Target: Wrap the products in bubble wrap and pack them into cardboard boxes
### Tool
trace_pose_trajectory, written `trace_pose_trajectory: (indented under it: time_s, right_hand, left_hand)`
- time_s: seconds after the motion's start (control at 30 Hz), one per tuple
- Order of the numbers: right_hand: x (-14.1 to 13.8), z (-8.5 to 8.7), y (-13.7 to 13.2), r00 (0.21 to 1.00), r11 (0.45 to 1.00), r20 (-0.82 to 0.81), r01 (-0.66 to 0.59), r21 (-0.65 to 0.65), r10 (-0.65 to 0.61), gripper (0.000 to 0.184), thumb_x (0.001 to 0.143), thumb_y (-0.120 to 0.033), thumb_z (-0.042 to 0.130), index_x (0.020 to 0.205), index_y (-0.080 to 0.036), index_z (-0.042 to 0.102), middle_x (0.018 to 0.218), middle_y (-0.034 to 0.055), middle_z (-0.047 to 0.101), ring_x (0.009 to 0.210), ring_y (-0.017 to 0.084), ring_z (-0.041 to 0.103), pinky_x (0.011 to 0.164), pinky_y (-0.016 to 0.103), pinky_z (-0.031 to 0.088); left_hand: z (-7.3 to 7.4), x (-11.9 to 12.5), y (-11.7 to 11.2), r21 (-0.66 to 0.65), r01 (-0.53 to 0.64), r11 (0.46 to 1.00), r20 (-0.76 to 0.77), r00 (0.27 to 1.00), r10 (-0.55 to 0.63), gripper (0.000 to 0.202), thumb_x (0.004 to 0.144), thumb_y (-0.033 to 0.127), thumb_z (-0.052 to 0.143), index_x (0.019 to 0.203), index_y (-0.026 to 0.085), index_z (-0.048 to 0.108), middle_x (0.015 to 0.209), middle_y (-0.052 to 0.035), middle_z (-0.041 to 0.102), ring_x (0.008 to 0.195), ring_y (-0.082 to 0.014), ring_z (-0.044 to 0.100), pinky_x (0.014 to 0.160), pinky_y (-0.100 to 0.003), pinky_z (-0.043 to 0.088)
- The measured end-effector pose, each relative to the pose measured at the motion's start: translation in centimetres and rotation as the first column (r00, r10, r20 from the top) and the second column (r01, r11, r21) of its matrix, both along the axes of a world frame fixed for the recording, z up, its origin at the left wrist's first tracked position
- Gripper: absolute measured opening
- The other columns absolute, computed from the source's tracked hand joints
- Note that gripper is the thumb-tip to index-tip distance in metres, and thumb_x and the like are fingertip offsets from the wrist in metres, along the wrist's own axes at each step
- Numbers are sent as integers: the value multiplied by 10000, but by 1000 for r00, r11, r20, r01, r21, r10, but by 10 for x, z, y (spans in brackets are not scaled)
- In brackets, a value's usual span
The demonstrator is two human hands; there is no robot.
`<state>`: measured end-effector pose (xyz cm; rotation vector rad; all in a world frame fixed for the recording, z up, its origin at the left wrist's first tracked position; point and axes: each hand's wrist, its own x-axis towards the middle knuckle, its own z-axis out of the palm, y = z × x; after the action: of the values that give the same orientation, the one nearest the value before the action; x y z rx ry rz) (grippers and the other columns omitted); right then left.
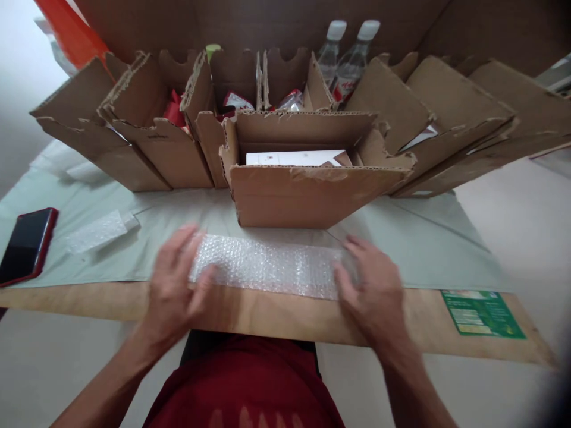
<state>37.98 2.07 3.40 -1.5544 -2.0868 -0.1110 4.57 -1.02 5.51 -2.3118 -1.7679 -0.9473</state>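
A strip of clear bubble wrap (pixel 267 264) lies lengthwise in front of me, across the cloth and the bare wood edge. My left hand (pixel 176 285), slightly blurred, is at its left end, thumb on the near side and fingers on the far side. At the other end my right hand (pixel 370 285) has its thumb against the wrap, with the fingers bent beyond it. Just behind the strip stands an open cardboard box (pixel 307 199) holding a white box (pixel 294 158).
Several cardboard bins (pixel 151 148) line the back, some with red packets. Two clear bottles (pixel 350 65) stand behind them. At left are a red-cased phone (pixel 27 245) and a smaller bubble wrap piece (pixel 98 230). A green printed card (pixel 483 314) lies at the right edge.
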Motion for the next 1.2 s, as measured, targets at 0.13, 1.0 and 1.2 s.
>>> trace_pose_trajectory:
  time_s: [0.13, 1.0, 1.2]
  right_hand:
    - [-79, -8, 7, 916, 912, 95, -368, -181, 389, 486, 1022, -253, 489, 1484, -104, 522, 1537, 188, 560, 1426, 317, 507, 1116, 486, 465]
    - [16, -4, 49, 965, 886, 122, -156, -437, 230, 172, 882, -260, 614, 964, -209, 757, 1031, 102, 760, 1039, 327, 662, 872, 445, 465]
    - [14, 25, 35, 979, 934, -75, -205, -294, 191, 174, 843, -167, 520, 933, -221, 659, 919, 53, 735, 882, 241, 670, 812, 376, 508]
  left_hand:
    - [-29, 40, 13, -184, 299, 936, -198, 922, -334, 744, 1073, 453, 424, 1669, 157, 93, 1657, -216, 392, 1583, -344, 310, 1265, -550, 314]
    - [-20, -52, 70, -435, -77, 897, -430, 893, -132, 330, 872, 229, 532, 1131, 195, 735, 952, -123, 756, 1002, -350, 672, 1001, -550, 474]
    - [4, -55, 61, -271, 43, 961, -293, 948, -125, 129, 851, 210, 543, 826, 232, 668, 1064, -113, 725, 1047, -331, 664, 970, -546, 507]
